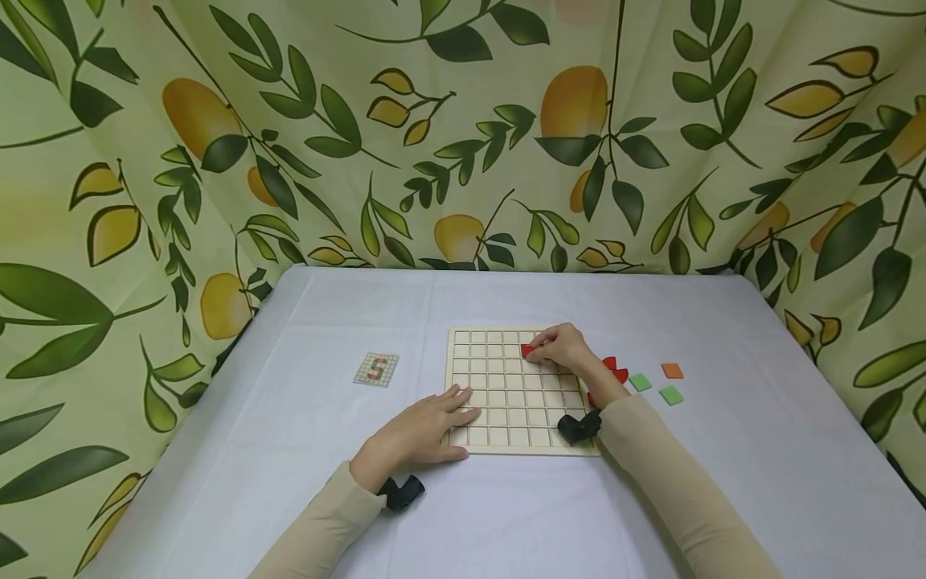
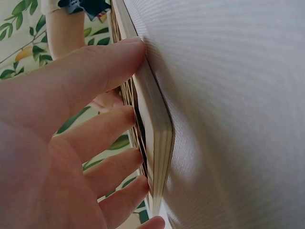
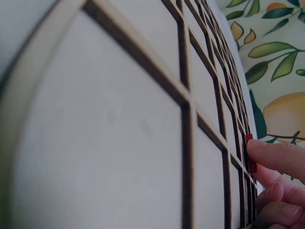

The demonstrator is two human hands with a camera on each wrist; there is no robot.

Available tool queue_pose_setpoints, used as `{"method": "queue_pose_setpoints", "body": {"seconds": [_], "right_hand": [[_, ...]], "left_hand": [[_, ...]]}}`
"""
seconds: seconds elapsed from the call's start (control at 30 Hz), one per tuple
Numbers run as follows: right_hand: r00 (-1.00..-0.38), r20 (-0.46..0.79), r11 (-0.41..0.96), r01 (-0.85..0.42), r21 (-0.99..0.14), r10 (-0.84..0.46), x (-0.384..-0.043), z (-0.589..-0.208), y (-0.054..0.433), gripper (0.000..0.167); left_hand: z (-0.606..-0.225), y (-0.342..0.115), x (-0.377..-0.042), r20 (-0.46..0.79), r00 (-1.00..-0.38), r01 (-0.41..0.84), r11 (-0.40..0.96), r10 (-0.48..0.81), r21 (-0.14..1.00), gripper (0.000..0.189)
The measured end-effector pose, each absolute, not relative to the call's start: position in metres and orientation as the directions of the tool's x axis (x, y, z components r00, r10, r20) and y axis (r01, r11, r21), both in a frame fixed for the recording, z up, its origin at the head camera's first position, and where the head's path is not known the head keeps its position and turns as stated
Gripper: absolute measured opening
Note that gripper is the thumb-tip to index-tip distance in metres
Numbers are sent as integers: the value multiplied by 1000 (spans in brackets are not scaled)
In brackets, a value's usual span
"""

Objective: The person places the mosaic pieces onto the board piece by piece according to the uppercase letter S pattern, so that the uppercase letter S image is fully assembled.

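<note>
A wooden grid board [image 1: 499, 418] with raised lines lies on the table. Over its far right part, my right hand [image 1: 564, 346] pinches a red tile [image 1: 527, 351] between thumb and fingertips. In the right wrist view the red tile [image 3: 251, 153] stands tilted at the grid lines, with the fingers [image 3: 276, 155] on it. My left hand [image 1: 432, 425] rests with spread fingers on the board's near left edge. The left wrist view shows its thumb and fingertips along the board's layered wooden rim [image 2: 162, 143].
Right of the board lie several red tiles [image 1: 620, 375], partly hidden by my right forearm, two green tiles [image 1: 671, 395] and an orange tile [image 1: 673, 371]. A small card [image 1: 376, 369] with a gridded pattern lies left of the board. A leaf-print curtain [image 1: 463, 161] hangs behind the white-covered table.
</note>
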State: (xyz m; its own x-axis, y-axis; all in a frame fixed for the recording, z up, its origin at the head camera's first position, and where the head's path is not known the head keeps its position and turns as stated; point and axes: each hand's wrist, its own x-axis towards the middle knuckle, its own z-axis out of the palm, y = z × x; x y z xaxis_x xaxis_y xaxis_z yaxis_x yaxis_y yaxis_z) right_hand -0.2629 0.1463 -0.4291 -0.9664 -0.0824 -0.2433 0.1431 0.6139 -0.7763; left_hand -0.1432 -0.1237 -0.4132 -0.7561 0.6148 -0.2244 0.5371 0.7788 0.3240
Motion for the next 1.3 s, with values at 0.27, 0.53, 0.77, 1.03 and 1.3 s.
{"method": "queue_pose_setpoints", "body": {"seconds": [0.27,0.53,0.77,1.03,1.3], "right_hand": [[-966,-246,620,147,-771,-77,-263,-429,146,21],[-964,-258,618,163,-769,-67,-264,-429,145,23],[-961,-270,609,180,-773,-59,-262,-427,147,23],[-960,-273,589,185,-787,-63,-256,-425,155,23],[-964,-249,581,150,-800,-93,-248,-417,172,28]], "left_hand": [[-414,-123,-143,-225,-757,535,780,613,324,64],[-414,-123,-143,-227,-754,540,778,616,321,63],[-413,-123,-143,-225,-755,540,778,616,322,63],[-413,-122,-142,-226,-758,534,780,612,325,63],[-416,-123,-144,-213,-763,539,783,610,310,64]]}}
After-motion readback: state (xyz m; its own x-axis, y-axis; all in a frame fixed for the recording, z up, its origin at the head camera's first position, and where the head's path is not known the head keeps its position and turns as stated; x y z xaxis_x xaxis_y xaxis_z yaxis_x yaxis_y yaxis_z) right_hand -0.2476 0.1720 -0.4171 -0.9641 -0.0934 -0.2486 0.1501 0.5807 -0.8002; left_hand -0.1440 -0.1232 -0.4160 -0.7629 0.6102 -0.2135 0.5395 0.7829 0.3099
